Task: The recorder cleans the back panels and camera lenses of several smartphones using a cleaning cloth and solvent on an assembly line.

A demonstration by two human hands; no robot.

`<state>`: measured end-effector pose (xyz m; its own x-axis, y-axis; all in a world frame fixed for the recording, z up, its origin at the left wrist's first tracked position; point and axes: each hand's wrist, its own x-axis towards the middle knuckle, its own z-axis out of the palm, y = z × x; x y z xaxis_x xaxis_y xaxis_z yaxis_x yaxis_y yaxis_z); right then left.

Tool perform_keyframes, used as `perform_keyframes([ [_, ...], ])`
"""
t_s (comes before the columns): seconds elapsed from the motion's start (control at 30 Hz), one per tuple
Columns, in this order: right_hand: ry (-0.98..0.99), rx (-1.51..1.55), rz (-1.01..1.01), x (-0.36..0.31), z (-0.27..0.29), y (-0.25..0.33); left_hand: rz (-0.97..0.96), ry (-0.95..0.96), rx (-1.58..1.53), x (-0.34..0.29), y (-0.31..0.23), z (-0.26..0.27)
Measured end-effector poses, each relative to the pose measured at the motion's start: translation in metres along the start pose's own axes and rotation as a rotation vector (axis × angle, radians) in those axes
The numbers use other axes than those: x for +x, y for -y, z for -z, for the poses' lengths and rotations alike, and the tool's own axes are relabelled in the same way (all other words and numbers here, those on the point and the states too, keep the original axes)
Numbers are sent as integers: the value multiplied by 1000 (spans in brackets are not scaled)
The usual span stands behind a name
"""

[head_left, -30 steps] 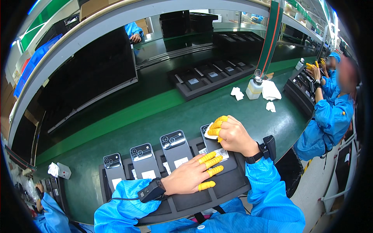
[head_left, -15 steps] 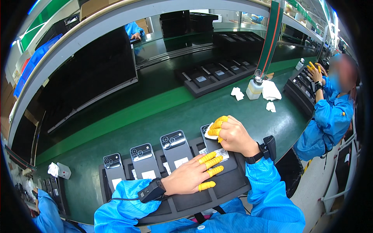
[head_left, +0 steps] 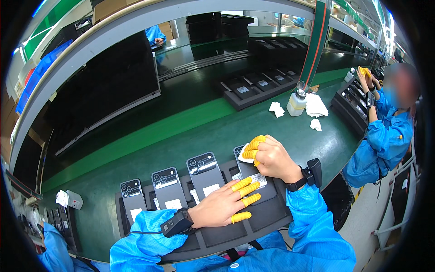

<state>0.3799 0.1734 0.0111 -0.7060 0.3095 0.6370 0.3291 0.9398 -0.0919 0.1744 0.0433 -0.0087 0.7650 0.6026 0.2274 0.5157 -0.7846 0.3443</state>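
A black foam tray [head_left: 267,224] in front of me carries several dark grey phones, their backs and camera lenses facing up. On the rightmost phone [head_left: 248,170], my left hand [head_left: 226,204] lies with fingers spread over the labelled lower part. Yellow finger cots cover the fingertips of both hands. My right hand [head_left: 274,156] pinches a folded white wipe [head_left: 245,155] against that phone's camera end, hiding most of its lenses. Left of it, in their own slots, are a second phone [head_left: 204,165], a third phone [head_left: 166,183] and a fourth phone [head_left: 132,192], each with a white label.
Beyond the green bench, another phone tray [head_left: 240,100] sits on the conveyor. A pump bottle [head_left: 297,103] stands beside crumpled white wipes [head_left: 316,106]. At right, a co-worker [head_left: 385,127] in blue leans over another tray [head_left: 351,106]. A white container [head_left: 74,199] stands at left.
On the conveyor the far tray has shifted slightly right. The co-worker's hands at right have lifted and come together. My two hands and the wipe hold the same places.
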Motion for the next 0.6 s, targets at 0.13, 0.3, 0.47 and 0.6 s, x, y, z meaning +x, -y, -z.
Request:
perform_keyframes([
  [0.13, -19, 12, 16, 1, -2, 0, 3, -5, -3, -1, 0, 1],
  [0.3, -31, 7, 6, 0, -3, 0, 8, 8, -3, 0, 1, -1],
  [0.47, -43, 8, 17, 2, -1, 1, 10, 11, -4, -1, 1, 0],
  [0.6, -40, 7, 14, 1, -3, 0, 6, 12, -3, 0, 0, 0],
])
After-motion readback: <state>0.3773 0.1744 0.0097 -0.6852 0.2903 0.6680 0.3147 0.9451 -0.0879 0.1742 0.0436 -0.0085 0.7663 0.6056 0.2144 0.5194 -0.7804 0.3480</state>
